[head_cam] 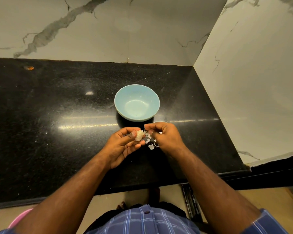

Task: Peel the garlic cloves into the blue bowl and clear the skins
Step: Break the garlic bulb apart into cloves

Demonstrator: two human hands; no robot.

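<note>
A light blue bowl [137, 102] stands on the black counter with nothing visible inside it. Just in front of it my left hand [123, 146] holds a pale garlic piece [139, 135] between thumb and fingers. My right hand [164, 135] is right beside it, fingers curled, pinching at a bit of skin by the garlic. Small white skin flakes [150, 146] lie on the counter under and between my hands.
The black granite counter [57, 115] meets a marble-look wall at the back and on the right. Its front edge runs close to my body. An orange speck [29, 68] lies at the far left. A pink object [19, 218] shows below the counter.
</note>
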